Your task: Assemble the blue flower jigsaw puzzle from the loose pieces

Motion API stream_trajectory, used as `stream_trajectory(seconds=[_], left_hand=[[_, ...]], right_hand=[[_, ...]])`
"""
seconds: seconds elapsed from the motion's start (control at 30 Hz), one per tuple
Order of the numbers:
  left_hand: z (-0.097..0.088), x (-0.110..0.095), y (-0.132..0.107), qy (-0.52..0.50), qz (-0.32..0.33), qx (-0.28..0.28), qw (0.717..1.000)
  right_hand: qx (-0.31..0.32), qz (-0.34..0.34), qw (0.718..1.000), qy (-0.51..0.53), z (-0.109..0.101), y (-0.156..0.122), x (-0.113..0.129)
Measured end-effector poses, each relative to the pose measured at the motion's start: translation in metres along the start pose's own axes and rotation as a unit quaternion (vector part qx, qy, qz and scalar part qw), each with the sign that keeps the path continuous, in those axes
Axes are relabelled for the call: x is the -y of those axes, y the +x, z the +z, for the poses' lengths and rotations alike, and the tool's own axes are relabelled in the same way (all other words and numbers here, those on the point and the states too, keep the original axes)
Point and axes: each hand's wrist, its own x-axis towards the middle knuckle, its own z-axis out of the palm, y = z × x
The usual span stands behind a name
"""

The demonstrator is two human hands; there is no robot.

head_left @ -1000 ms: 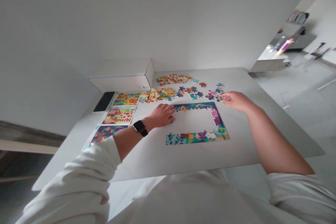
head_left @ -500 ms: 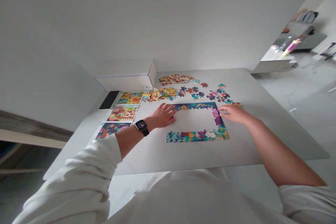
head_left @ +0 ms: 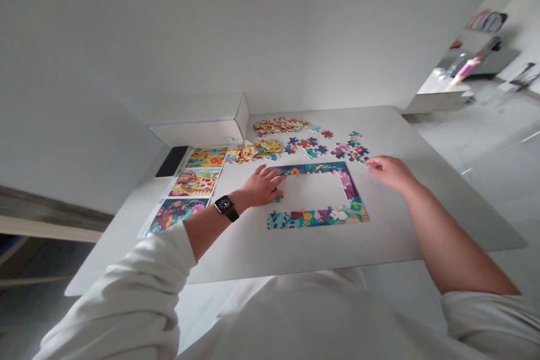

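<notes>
While three sides of the multicoloured cardboard jigsaw border (head_left: 320, 169), mid-frame, stand joined, multicoloured cardboard pieces (head_left: 311, 144) lie loose above — left hand (head_left: 262, 184) overlies the fourth, fingers spread; right hand (head_left: 386, 169), fingers bunched, hold unclear.

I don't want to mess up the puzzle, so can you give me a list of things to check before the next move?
1. Top strip, right strip and bottom strip joined: ok, they look connected.
2. Left side of the border closed: not ok, a gap shows between the left hand and the bottom strip.
3. Left hand steadying the border: ok, it lies at the upper-left corner.
4. Right hand holding a piece: cannot tell; its fingertips are by the loose pieces.
5. Picture sheet fully visible: not ok, the left sleeve covers part of the dark picture.
6. Phone away from the puzzle: ok.
</notes>
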Motion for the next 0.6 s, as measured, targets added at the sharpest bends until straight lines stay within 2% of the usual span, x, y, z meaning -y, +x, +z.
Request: stream_trajectory(seconds=[0.13, 0.23, 0.3, 0.43, 0.6], left_hand=[[0.004, 0.014, 0.003, 0.005, -0.012, -0.027, 1.000], [0.009, 0.021, 0.007, -0.011, -0.034, -0.058, 0.998], [0.010, 0.023, 0.010, -0.028, -0.045, -0.074, 0.996], [0.007, 0.025, 0.010, -0.045, -0.064, -0.102, 0.992], [0.007, 0.027, 0.005, -0.043, -0.059, -0.117, 0.990]], right_hand=[[-0.131, 0.063, 0.989, 0.036, -0.001, 0.009, -0.012], [-0.243, 0.112, 0.960, 0.087, 0.011, 0.014, -0.021], [-0.289, 0.125, 0.943, 0.106, 0.021, 0.014, -0.026], [-0.313, 0.117, 0.936, 0.109, 0.031, 0.011, -0.038], [-0.316, 0.154, 0.928, 0.123, 0.027, 0.009, -0.044]])
